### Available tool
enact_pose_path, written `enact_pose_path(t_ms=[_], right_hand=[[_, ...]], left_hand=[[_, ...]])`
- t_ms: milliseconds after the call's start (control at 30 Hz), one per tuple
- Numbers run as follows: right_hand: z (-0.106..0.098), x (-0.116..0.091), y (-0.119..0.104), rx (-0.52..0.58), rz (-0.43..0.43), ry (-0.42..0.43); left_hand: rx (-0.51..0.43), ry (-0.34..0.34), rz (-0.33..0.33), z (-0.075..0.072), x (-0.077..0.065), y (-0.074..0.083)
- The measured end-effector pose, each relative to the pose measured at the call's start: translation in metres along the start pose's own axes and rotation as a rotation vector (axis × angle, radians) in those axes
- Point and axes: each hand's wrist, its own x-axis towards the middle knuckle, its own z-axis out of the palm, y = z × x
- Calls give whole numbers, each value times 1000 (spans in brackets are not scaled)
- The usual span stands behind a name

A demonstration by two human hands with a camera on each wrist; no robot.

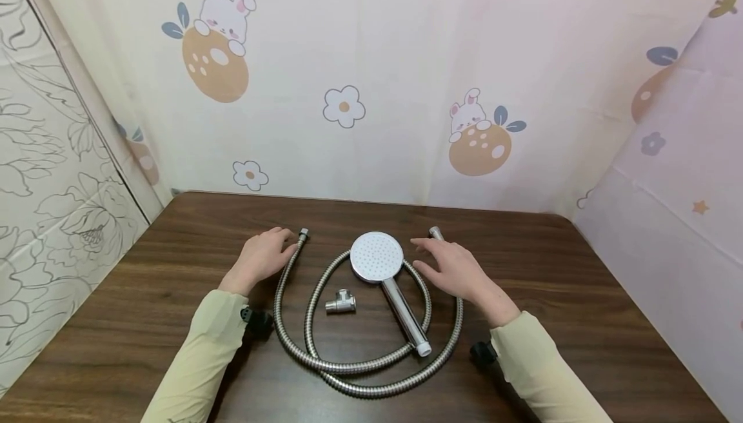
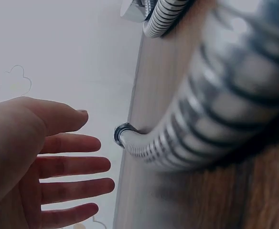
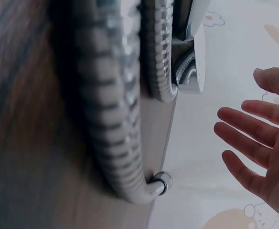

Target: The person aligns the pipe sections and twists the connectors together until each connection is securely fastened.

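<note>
At the left, the left hand (image 1: 261, 258) is held over the dark wood-grain surface (image 1: 157, 310); its fingers are set apart, and nothing is gripped. Just beside it begins the ribbed metal shower hose (image 1: 371, 392), laid in loose loops on the middle of the surface. It can be judged flexible but springy, so its loops may be shifted when one part is lifted; it is best taken close to an end connector. Inside the loops, a small tee-shaped fitting (image 1: 341, 302) is placed. Its chrome is smooth, probably hard and slippery, and it is best pinched by the thicker body. Further right, the handheld shower head (image 1: 376, 256) is rested across the hose, its round, dotted pale face turned upward. It is likely stiff and rather light, with a glossy finish easily scratched; by the slim handle it is held most surely. At the right, the right hand (image 1: 455, 271) is held near the hose, its fingers also apart and nothing gripped.
</note>
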Motion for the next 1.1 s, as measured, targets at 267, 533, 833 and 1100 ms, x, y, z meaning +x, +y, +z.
enact_pose_path(t_ms=[267,533,833,1100], right_hand=[[4,4,-11,33,-46,-14],[5,10,-20,1,-90,-17],[6,17,-29,-56,-131,-8],[6,23,-41,-50,-174,-22]], left_hand=[[7,41,-16,2,3,3],[11,28,-35,1,7,5],[11,-17,-82,-4,7,11],[-27,-51,-118,-3,11,14]])
